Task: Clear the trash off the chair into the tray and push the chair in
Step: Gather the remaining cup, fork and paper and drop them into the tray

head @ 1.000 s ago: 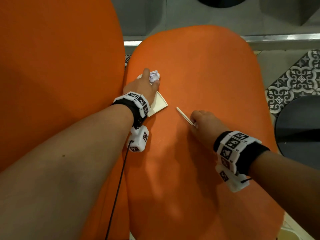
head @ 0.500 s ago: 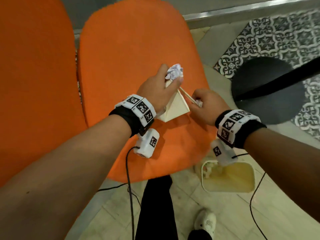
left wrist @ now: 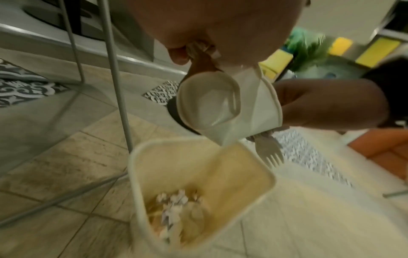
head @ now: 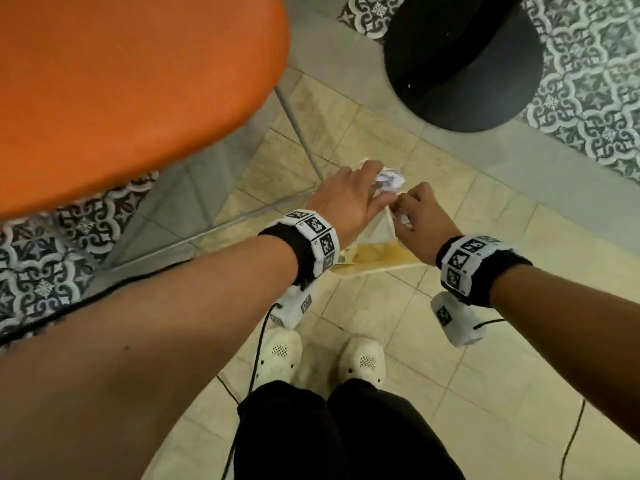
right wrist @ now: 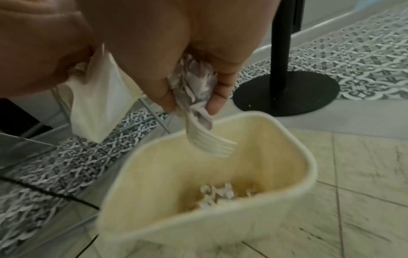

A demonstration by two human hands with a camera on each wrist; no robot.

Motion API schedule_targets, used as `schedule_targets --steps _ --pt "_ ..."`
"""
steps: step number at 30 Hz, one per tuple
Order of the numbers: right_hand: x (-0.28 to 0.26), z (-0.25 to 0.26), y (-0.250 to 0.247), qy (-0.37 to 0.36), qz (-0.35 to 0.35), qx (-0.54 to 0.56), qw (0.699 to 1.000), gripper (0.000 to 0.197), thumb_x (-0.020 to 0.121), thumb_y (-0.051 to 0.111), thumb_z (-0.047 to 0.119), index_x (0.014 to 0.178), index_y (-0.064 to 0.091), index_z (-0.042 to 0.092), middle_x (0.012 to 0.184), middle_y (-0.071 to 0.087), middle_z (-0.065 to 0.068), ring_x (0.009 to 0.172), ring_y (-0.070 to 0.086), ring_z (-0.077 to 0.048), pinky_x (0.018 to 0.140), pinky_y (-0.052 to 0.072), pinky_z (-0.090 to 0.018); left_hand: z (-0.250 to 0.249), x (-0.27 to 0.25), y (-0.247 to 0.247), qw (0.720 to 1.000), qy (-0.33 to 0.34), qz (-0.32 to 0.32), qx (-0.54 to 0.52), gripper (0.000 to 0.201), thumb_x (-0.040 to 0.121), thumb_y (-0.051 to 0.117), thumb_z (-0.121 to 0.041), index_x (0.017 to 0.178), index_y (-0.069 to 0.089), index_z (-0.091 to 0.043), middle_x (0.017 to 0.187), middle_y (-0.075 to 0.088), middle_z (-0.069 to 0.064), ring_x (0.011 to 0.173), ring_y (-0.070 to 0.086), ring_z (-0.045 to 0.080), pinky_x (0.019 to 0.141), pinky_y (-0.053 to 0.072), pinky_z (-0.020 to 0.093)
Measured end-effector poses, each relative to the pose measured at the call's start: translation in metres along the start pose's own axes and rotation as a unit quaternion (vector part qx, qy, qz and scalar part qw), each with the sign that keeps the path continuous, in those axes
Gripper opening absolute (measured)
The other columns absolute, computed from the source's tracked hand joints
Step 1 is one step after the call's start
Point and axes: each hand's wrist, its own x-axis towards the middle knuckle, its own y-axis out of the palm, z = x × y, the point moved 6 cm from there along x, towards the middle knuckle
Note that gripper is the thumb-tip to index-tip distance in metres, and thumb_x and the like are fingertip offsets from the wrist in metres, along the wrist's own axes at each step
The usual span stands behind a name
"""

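Dropping cleanly means letting go only over the tray [right wrist: 223,176] mouth, low, so nothing bounces out; the left hand [head: 346,199] pinches a crushed paper cup [left wrist: 223,106] and a paper wad [head: 390,180]; the right hand [head: 420,216] clutches crumpled paper [right wrist: 194,83] and a plastic fork [right wrist: 209,139]; the tray sits on the floor directly beneath both hands, fork tines above its rim; the orange chair [head: 131,81] stands to the left, still to be pushed in.

Both bare forearms reach from the lower corners of the head view toward the frame's centre, each wrist wearing a black band with white marker blocks. The left hand [head: 349,199] is knuckles-up, its fingers curled and pinching. The right hand [head: 417,220], just beside it and almost touching, is fisted, fingertips [right wrist: 215,104] clenched downward.
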Motion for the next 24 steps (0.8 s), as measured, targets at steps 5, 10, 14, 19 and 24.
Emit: schedule_targets --steps 5,10,14,19,24 --pt "0.019 -0.072 0.068 0.079 0.054 -0.01 0.995 0.054 0.078 0.071 0.027 0.125 0.051 0.009 0.129 0.046 -0.017 0.116 0.048 -0.033 0.091 0.037 -0.034 0.047 0.005 0.108 0.993 -0.032 0.106 0.044 0.05 0.095 0.046 -0.037 0.138 0.034 -0.015 0.13 0.049 0.02 0.117 0.043 0.037 0.096 0.035 0.044" --pt "0.026 -0.09 0.074 0.102 0.058 0.003 0.993 0.063 0.085 0.064 0.033 0.141 0.037 0.022 0.151 0.034 -0.008 0.142 0.025 -0.026 0.113 0.024 -0.041 0.077 0.0 0.156 0.955 -0.133 0.265 -0.005 0.068 0.079 0.047 -0.067 0.139 0.017 -0.058 0.151 0.026 0.017 0.139 0.026 0.039 0.115 0.026 0.049" --pt "0.018 -0.083 0.062 0.093 0.058 0.008 0.994 0.039 0.089 0.058 0.027 0.127 0.054 0.021 0.139 0.049 -0.008 0.125 0.047 -0.028 0.1 0.036 -0.034 0.063 0.01 0.139 0.937 -0.195 0.278 -0.075 0.049 0.081 0.056 -0.039 0.121 0.045 -0.064 0.158 0.004 0.0 0.143 0.006 0.036 0.116 0.014 0.049" --pt "-0.02 -0.07 0.037 0.099 0.053 0.042 0.993 0.035 0.088 0.058 0.028 0.122 0.057 0.02 0.131 0.055 -0.005 0.119 0.052 -0.026 0.092 0.034 -0.026 0.026 0.015 0.101 0.945 -0.185 0.245 -0.116 0.055 0.074 0.055 -0.009 0.119 0.055 -0.041 0.149 0.016 0.0 0.13 0.021 0.035 0.099 0.028 0.037" --pt "-0.072 -0.06 0.013 0.086 0.112 0.01 0.99 0.028 0.086 0.061 0.026 0.114 0.061 0.026 0.123 0.063 -0.002 0.113 0.057 -0.025 0.098 0.044 -0.035 0.006 0.007 0.05 0.963 -0.148 0.189 -0.119 0.058 0.077 0.046 0.017 0.125 0.041 -0.016 0.145 0.028 0.006 0.124 0.043 0.032 0.092 0.044 0.037"
